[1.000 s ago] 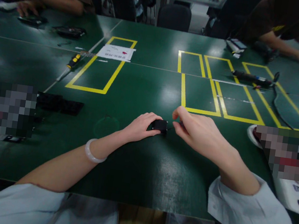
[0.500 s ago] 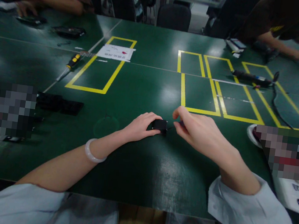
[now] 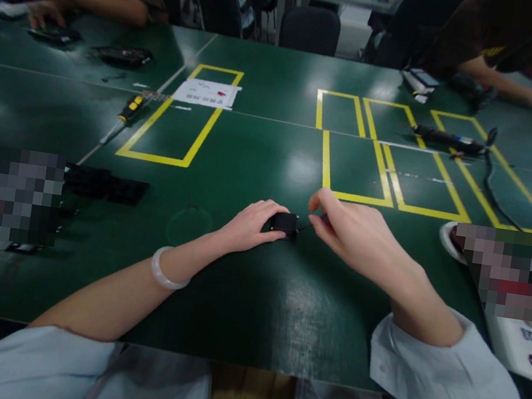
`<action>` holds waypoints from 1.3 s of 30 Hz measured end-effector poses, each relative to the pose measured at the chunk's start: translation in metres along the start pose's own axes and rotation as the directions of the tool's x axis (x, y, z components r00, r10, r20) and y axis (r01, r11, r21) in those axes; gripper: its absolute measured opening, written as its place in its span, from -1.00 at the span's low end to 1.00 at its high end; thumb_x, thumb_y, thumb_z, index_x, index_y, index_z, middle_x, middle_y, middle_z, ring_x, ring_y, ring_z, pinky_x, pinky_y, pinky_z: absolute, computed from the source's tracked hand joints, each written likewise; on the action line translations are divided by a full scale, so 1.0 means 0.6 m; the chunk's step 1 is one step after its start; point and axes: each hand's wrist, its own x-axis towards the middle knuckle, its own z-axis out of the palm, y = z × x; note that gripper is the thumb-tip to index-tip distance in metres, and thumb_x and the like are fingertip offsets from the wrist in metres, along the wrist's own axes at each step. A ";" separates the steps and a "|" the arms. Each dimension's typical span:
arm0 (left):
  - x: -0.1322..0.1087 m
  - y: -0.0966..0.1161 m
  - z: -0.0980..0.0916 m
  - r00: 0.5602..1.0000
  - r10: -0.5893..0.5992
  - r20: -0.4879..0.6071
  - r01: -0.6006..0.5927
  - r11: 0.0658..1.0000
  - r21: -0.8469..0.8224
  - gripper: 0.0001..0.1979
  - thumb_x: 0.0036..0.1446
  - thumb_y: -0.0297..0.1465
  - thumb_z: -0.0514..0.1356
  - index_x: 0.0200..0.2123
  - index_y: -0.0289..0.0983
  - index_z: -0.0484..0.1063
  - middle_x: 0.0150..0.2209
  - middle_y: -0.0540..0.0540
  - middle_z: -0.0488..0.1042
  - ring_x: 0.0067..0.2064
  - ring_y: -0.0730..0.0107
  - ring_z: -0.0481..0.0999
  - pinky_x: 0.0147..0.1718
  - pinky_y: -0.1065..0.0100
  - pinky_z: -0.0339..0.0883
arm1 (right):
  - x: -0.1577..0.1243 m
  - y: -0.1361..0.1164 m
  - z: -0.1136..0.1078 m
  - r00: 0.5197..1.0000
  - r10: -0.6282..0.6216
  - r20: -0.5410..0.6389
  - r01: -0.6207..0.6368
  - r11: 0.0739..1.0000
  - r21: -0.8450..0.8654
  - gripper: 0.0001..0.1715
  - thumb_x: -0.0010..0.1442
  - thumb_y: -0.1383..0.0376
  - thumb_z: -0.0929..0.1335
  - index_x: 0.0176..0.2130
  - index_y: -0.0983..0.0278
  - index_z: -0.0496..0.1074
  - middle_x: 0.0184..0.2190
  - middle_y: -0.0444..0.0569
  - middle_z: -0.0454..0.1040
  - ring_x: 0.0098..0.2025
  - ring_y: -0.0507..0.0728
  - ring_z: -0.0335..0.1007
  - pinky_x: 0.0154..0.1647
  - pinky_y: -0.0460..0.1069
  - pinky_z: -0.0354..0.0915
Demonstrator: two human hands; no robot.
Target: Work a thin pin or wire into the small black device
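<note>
A small black box-shaped part [image 3: 285, 223] rests on the green table [image 3: 262, 153] in front of me. My left hand [image 3: 250, 225] lies on the table with its fingers curled round the part's left side, holding it. My right hand [image 3: 353, 231] is closed in a pinch on a thin dark tool whose tip [image 3: 305, 229] points at the part's right side. A white bangle [image 3: 164, 269] circles my left wrist.
Yellow tape rectangles [image 3: 177, 127] mark the table, with a white paper [image 3: 206, 93] and a yellow-handled screwdriver [image 3: 130, 109] beside them. Black trays [image 3: 107, 186] lie at the left, a white device [image 3: 523, 344] at the right, a cabled tool [image 3: 447, 140] beyond. Other people work along the far edge.
Almost nothing in my hands has moved; my right hand has shifted very slightly. The people at the far side have moved their hands a little.
</note>
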 end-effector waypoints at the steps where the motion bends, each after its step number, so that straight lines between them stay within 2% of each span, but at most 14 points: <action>1: 0.000 -0.001 0.001 1.000 0.000 -0.004 0.000 1.000 0.002 -0.65 0.22 -0.21 0.15 0.03 -0.21 0.31 -0.03 -0.13 0.41 -0.01 0.16 0.38 -0.01 0.16 0.25 | 0.000 0.001 0.000 1.000 -0.002 -0.004 0.002 1.000 0.008 -0.79 0.30 0.25 0.16 -0.09 0.25 0.23 -0.40 -0.09 0.49 -0.47 0.07 0.35 -0.52 -0.08 -0.05; 10: 0.000 0.001 0.000 1.000 -0.005 0.013 0.005 1.000 0.003 -0.64 0.25 -0.17 0.12 0.03 -0.20 0.30 -0.03 -0.13 0.40 -0.01 0.15 0.38 -0.01 0.16 0.25 | 0.000 0.002 0.002 1.000 -0.004 0.000 0.004 1.000 0.001 -0.79 0.30 0.22 0.16 -0.12 0.24 0.24 -0.43 -0.11 0.48 -0.47 0.07 0.35 -0.51 -0.07 -0.04; 20: 0.000 -0.001 0.002 1.000 -0.009 0.001 0.009 1.000 -0.017 -0.63 0.23 -0.17 0.13 0.04 -0.19 0.29 -0.02 -0.13 0.41 0.00 0.14 0.39 0.01 0.13 0.24 | -0.001 -0.004 -0.002 1.000 0.023 0.018 -0.022 1.000 -0.022 -0.68 0.34 0.09 0.15 -0.12 0.25 0.28 -0.49 -0.11 0.46 -0.49 0.09 0.36 -0.50 -0.07 -0.05; 39: -0.001 0.003 -0.001 1.000 0.007 -0.014 -0.007 1.000 -0.014 -0.65 0.24 -0.18 0.13 0.02 -0.21 0.31 -0.05 -0.11 0.42 -0.02 0.17 0.40 -0.02 0.18 0.26 | 0.001 -0.003 -0.002 1.000 0.021 0.019 -0.020 0.999 -0.028 -0.71 0.35 0.12 0.15 -0.13 0.25 0.29 -0.48 -0.11 0.46 -0.49 0.07 0.34 -0.50 -0.07 -0.06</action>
